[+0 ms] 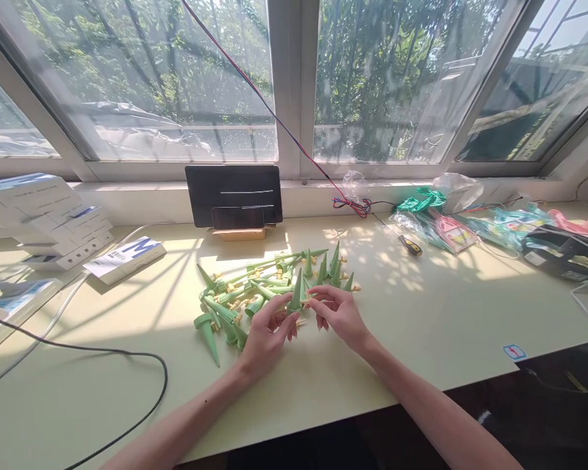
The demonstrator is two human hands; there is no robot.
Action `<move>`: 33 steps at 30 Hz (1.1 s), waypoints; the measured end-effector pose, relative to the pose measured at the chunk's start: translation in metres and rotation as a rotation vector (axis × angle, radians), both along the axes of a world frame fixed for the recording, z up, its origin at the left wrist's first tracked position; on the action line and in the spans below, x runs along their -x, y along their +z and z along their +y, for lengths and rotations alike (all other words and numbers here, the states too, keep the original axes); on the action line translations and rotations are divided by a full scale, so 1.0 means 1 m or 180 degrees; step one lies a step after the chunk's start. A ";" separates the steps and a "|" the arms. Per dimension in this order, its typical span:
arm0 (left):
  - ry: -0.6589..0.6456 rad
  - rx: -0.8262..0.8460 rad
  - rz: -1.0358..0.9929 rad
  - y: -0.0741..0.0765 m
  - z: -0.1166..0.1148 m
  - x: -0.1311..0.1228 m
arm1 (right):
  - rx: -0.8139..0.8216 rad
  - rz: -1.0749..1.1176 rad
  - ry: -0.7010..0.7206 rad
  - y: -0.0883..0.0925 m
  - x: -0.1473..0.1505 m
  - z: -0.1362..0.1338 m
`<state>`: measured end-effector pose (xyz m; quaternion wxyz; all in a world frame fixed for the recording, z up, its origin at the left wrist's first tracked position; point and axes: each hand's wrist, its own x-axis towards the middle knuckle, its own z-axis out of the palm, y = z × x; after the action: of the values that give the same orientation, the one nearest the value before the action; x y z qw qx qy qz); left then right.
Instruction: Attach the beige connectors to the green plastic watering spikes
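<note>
Near the middle of the table, my left hand (270, 329) is closed on a green cone-shaped piece (296, 295), whose tip points up. Close beside it on the right, my right hand (340, 314) pinches at a small pale-yellow part (308, 297) against the cone's side. Just beyond and to the left of my hands lies a pile of green spikes (220, 309) with small yellow fittings. One green spike (208, 338) lies at the pile's near left, pointing toward me.
Behind the pile stand a black tablet (234, 189) and a phone. White boxes (44, 215) are stacked at left, with a dark cable (142, 354) nearer. A screwdriver (410, 245), bagged items (451, 232) and a black object (563, 251) lie to the right.
</note>
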<state>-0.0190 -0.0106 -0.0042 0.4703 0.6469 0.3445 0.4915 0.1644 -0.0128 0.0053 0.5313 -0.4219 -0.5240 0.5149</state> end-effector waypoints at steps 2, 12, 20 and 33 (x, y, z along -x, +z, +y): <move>0.0015 -0.0053 0.0073 0.001 0.000 0.000 | 0.0032 0.0037 0.0040 0.000 0.000 0.001; 0.0120 -0.0108 0.0537 0.001 -0.002 0.001 | -0.0015 -0.0063 0.0156 0.002 0.002 0.003; 0.0091 -0.0401 0.0574 -0.003 -0.003 0.001 | 0.0261 0.0232 0.0482 0.002 -0.002 0.002; 0.0073 -0.0482 0.0561 -0.004 -0.001 0.002 | 0.0661 0.0609 0.0732 0.003 -0.004 0.001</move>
<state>-0.0208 -0.0119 -0.0085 0.3823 0.7173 0.3537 0.4628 0.1688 -0.0119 0.0086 0.4700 -0.3609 -0.4598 0.6614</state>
